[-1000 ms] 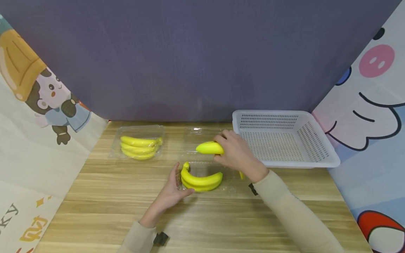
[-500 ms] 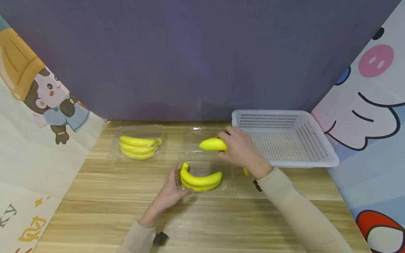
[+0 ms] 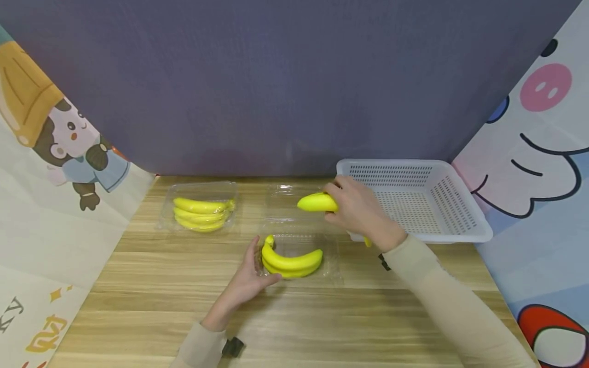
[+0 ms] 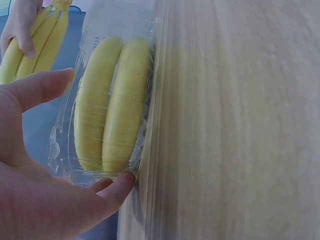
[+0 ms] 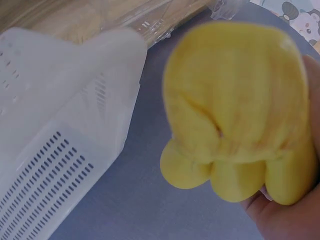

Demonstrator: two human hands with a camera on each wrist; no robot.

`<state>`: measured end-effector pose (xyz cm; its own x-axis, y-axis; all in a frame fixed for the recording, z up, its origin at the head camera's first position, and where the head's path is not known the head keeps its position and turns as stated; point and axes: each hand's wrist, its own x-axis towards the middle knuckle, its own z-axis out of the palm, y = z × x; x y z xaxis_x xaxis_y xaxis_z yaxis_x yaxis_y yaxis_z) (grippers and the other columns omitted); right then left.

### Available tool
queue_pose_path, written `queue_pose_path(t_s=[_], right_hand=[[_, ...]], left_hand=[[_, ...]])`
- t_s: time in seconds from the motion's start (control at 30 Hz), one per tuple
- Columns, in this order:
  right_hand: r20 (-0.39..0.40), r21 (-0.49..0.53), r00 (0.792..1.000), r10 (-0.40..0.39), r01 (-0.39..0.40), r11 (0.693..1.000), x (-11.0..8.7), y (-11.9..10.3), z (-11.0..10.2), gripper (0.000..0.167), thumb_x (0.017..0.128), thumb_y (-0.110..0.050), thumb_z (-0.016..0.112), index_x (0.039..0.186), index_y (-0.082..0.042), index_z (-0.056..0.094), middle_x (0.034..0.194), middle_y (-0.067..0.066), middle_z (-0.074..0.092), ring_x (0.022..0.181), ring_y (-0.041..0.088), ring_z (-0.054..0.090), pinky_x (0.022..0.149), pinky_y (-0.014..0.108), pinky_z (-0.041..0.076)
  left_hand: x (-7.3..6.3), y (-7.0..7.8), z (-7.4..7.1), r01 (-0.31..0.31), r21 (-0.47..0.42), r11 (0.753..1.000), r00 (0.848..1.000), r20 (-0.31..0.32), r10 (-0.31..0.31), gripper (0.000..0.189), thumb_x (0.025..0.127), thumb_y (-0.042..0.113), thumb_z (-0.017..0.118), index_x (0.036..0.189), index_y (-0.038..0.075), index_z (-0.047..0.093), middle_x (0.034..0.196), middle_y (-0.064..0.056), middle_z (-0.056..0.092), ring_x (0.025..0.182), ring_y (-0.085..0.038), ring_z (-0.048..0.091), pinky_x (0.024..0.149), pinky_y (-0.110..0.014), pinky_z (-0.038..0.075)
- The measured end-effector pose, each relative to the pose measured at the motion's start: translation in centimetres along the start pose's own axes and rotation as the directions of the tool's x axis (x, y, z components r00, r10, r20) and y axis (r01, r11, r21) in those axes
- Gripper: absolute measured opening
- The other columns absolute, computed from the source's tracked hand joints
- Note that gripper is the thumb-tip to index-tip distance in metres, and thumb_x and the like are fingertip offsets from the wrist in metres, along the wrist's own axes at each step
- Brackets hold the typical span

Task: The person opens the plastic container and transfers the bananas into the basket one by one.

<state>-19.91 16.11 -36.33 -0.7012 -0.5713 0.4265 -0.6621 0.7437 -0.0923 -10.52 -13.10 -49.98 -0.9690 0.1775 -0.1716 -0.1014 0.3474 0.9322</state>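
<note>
The right hand (image 3: pixel 363 210) has just shifted right and slightly forward, carrying a bunch (image 3: pixel 317 202) of bananas nearer the basket (image 3: pixel 442 238); its fingers are curled round the bunch, which shows at least 3 fruits in the left wrist view; in the head view the hand covers part of the basket's left side, though I cannot tell its height above the rim; the bunch is in the air, with 1 tip pointing left; the left hand (image 3: pixel 246 281) stays put, its fingers and thumb spread and touching the left end of the box (image 3: pixel 333 258), with no full grasp that I can see; in that box lie 2 bananas (image 3: pixel 292 263), and the clear lid (image 3: pixel 282 204) behind looks folded back; the 2nd box (image 3: pixel 207 188), to the left on the desk (image 3: pixel 165 286), has packed bananas (image 3: pixel 202 207); the shift takes the held bunch farther from the near box, so I judge the work midway: the bunch is set down in neither box nor basket, and the left hand seems merely to steady the box
</note>
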Motion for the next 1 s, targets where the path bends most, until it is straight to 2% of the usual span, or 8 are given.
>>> queue_pose_path(t_s=[0.27, 0.67, 1.0], right_hand=[[0.048, -0.009, 0.998, 0.042, -0.041, 0.999, 0.0, 1.1, -1.1, 0.04, 0.075, -0.018, 0.084, 0.11, -0.006, 0.068, 0.091, 0.007, 0.053, 0.076, 0.024, 0.047, 0.065, 0.037, 0.045], [0.065, -0.027, 0.996, 0.064, -0.062, 0.998, -0.1, 2.8, -1.8, 0.039, 0.075, -0.017, 0.079, 0.11, -0.004, 0.067, 0.091, 0.007, 0.054, 0.077, 0.024, 0.048, 0.067, 0.038, 0.046], [0.117, -0.081, 0.981, 0.153, -0.144, 0.986, -0.1, 4.5, -2.2, 0.041, 0.078, -0.019, 0.077, 0.115, -0.005, 0.065, 0.097, 0.01, 0.057, 0.083, 0.026, 0.05, 0.067, 0.04, 0.048]], left_hand=[[0.0, 0.0, 0.1, -0.008, -0.007, 1.0, 1.0, 0.0, 0.008, 0.121, 0.077, 0.02, 0.087, 0.163, 0.01, 0.002, 0.165, -0.028, 0.014, 0.145, -0.051, 0.028, 0.118, -0.061, 0.026], [-0.1, 0.2, -0.1, 0.007, 0.006, 1.0, 1.0, -0.001, -0.007, 0.122, 0.077, 0.021, 0.087, 0.164, 0.012, 0.002, 0.165, -0.028, 0.011, 0.145, -0.052, 0.027, 0.117, -0.063, 0.025], [-0.1, 0.1, 0.0, 0.0, 0.005, 1.0, 1.0, -0.001, 0.0, 0.122, 0.077, 0.021, 0.087, 0.163, 0.011, 0.002, 0.166, -0.027, 0.011, 0.147, -0.05, 0.024, 0.118, -0.062, 0.023]])
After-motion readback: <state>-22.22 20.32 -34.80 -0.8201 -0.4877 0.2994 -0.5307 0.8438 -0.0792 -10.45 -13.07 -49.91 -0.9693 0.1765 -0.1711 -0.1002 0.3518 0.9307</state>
